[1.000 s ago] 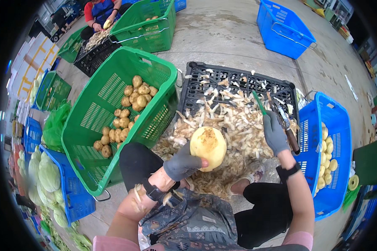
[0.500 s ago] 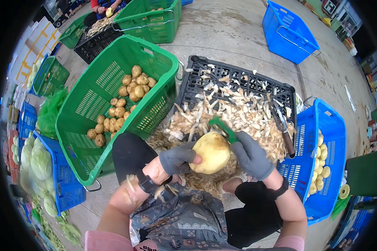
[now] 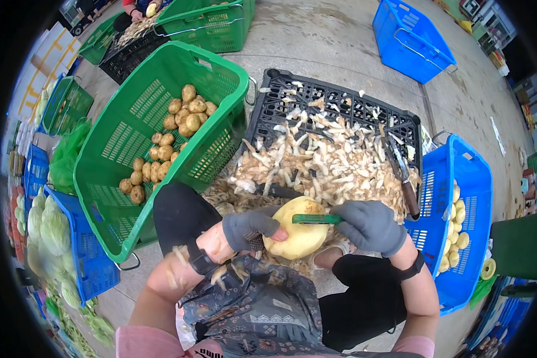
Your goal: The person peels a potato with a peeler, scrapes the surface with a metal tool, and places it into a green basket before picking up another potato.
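A large, mostly peeled potato (image 3: 295,243) sits in my left hand (image 3: 250,231), the bare thumb tip pressed on its near side. Brown patches show along its top edge. In a grey glove, my right hand (image 3: 370,227) is closed round a green peeler (image 3: 316,219), whose head lies across the upper right of the potato. Just beyond my hands, wet peelings (image 3: 334,161) heap over an upturned black crate (image 3: 268,95). A knife with a brown handle (image 3: 410,200) rests on the crate's right side. Bits of peel cling to my left forearm.
To the left, a tilted green basket (image 3: 92,173) holds unpeeled potatoes (image 3: 188,113). A blue basket (image 3: 474,238) at my right contains peeled ones (image 3: 456,238). Another blue basket (image 3: 411,45) stands farther back. Cabbages (image 3: 53,230) fill a basket at far left; another person works at the upper left.
The peeler has swung from above the potato down onto its upper right face. My right hand has turned and moved slightly right; the potato is tipped a little.
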Motion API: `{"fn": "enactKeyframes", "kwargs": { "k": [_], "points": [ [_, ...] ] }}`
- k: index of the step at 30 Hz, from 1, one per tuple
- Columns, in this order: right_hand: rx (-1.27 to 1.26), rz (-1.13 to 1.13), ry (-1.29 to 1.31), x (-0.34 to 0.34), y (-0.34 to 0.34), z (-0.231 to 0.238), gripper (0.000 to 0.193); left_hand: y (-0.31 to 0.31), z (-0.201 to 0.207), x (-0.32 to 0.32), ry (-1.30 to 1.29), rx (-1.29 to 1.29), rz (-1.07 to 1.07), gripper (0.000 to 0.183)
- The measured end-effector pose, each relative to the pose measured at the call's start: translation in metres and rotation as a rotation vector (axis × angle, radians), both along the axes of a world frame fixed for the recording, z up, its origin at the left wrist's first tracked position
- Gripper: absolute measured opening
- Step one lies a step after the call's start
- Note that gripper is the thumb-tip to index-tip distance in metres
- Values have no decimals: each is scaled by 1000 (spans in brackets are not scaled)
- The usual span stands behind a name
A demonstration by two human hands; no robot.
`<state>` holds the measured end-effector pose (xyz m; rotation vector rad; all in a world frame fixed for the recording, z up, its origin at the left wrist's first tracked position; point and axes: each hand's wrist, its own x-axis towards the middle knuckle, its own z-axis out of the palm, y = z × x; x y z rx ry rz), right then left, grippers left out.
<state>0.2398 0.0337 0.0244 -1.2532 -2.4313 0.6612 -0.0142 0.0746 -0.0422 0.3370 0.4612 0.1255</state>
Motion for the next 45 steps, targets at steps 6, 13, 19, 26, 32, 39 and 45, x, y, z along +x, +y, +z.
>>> {"fn": "enactKeyframes", "kwargs": {
  "k": [6, 13, 19, 26, 32, 39, 45],
  "points": [
    [94, -68, -158, 4, 1, -7, 25, 0, 23, 3, -58, 136, -22, 70],
    [92, -48, 6, -1, -3, 7, 25, 4, 25, 1, -19, 59, 0, 88],
    [-35, -308, -99, 1, 0, -4, 20, 6, 31, 6, -45, 233, -71, 73],
    [-138, -256, -239, -17, -7, 8, 22, 6, 27, 7, -25, 322, 103, 78],
    [-185, -436, 194, -15, -16, 11, 15, -4, 34, 15, 180, 698, 262, 93],
    [-580, -546, 487, -30, -25, -5, 22, -5, 30, 23, 302, 1038, 370, 93],
    [67, -251, 91, -32, -22, -17, 20, -9, 34, 25, 320, 1040, 369, 91]
  ]
}}
